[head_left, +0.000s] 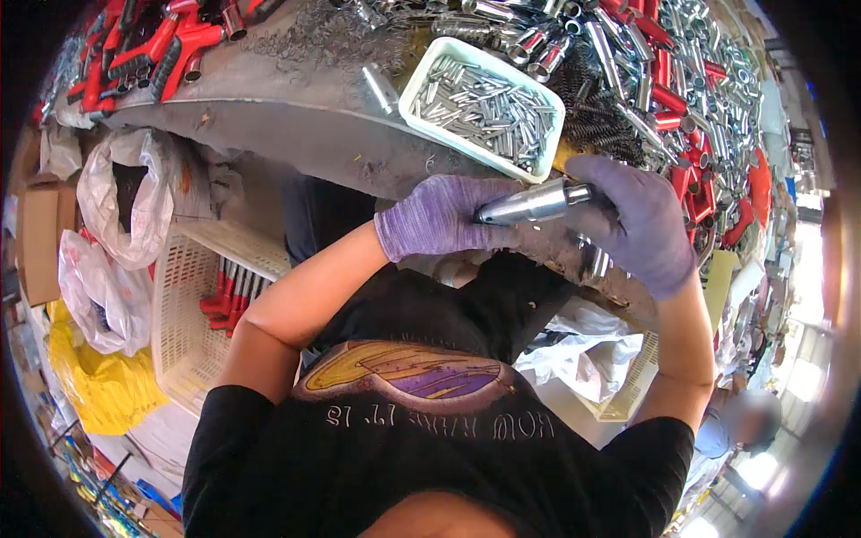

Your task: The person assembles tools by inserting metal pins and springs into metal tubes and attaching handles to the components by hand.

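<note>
The head view shows a grey worktable (309, 94) scattered with dark filings, its front edge curving across in front of a seated person. Red tools (184, 49) lie in a pile at its far left; shiny metal parts (619, 54) mixed with red pieces heap up at the right, beside dark springs (605, 134). A pale tray (558, 117) full of small metal pins (489, 108) stands near the table's edge. Below at the left are a cream crate (184, 332) holding red-handled pieces, clear plastic bags (108, 305) and a yellow bag (99, 377). Another person (713, 439) is off to the right, near bright windows.

The metal tube (529, 206) is just in front of the tray, between the two gloved hands. Its long axis runs mostly left to right, the narrower right end tipped slightly away from the wearer, the left end pointing into the left palm. The left hand (444, 215) grips that end; the right hand (637, 215) curls about the narrow end, though how firmly cannot be told.
</note>
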Tool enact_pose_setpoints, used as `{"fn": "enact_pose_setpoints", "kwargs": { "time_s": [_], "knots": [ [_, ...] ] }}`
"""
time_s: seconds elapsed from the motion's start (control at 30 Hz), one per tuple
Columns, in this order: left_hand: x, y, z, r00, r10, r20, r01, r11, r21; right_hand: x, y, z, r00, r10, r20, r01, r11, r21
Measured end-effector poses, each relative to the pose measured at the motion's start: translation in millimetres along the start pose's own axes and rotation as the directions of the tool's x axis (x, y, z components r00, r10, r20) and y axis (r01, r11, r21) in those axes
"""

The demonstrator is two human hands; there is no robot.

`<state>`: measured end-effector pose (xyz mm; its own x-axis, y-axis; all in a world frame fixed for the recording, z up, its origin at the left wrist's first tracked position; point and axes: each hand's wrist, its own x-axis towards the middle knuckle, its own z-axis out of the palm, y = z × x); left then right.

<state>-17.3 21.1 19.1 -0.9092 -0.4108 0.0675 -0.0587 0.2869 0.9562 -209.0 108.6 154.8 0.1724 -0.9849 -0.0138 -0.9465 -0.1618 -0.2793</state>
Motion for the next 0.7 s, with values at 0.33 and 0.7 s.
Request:
{"fn": "enact_pose_setpoints", "kwargs": {
  "time_s": [0.33,0.7],
  "knots": [
    [-0.4,-6.5,2.3,0.998,-0.045,0.045,0.044,0.999,0.027,2.7,-29.9,-28.2,0.879,0.442,0.178,-0.448,0.894,-0.005],
    [-1.8,-1.8,0.9,0.998,0.038,0.059,-0.045,0.99,0.133,-9.6,-9.7,-8.4,0.997,0.042,0.064,-0.046,0.998,0.047]
  ]
}}
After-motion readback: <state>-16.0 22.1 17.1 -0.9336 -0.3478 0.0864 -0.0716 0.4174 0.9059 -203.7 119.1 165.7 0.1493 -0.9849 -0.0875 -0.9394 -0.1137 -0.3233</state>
